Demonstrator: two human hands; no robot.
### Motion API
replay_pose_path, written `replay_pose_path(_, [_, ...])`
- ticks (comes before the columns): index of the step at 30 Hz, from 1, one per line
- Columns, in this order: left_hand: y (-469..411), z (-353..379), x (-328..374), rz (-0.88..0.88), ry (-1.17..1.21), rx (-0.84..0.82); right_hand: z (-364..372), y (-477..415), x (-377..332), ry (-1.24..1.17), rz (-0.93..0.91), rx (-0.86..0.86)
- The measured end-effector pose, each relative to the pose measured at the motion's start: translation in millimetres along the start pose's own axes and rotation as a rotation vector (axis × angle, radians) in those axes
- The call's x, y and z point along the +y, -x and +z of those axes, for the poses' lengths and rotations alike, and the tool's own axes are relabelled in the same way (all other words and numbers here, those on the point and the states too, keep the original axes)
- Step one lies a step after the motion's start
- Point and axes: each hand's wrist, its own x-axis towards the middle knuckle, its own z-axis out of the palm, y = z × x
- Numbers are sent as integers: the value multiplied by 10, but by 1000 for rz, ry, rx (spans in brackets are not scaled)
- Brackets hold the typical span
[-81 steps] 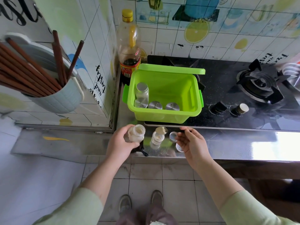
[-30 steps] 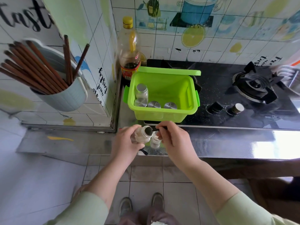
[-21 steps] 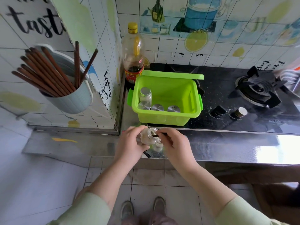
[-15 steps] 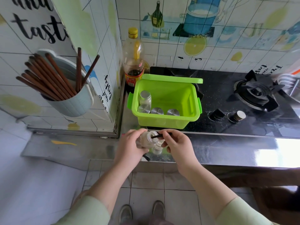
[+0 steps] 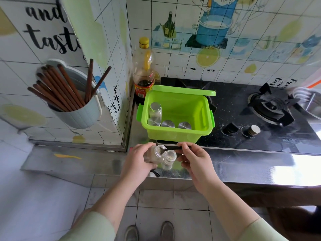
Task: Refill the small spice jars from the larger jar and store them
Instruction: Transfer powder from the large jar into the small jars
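My left hand grips the larger clear jar, tilted with its open mouth turned right. My right hand pinches a thin dark spoon whose tip reaches into that mouth. Just below the mouth an open small spice jar stands on the steel counter edge, pale spice inside. Behind them the green plastic bin sits open on the stove and holds several small jars with silver lids, one of them standing taller at the left.
A sauce bottle stands in the corner behind the bin. A holder of brown chopsticks hangs on the left wall. Stove knobs and a burner lie to the right. The steel counter runs right.
My right hand left the loose lid, took up the dark spoon and brought it into the larger jar, which my left hand tilted over the small jar. The view shifted downward.
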Motion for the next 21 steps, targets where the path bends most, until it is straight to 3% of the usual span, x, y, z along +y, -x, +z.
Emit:
replay_pose_path(12, [-15,-5,-9,-18,45,-3,-77,-5,21,-42,47,22])
replay_pose_path(21, [-90,70,-178,-141,168,12,-252,-110,64,-147,92,89])
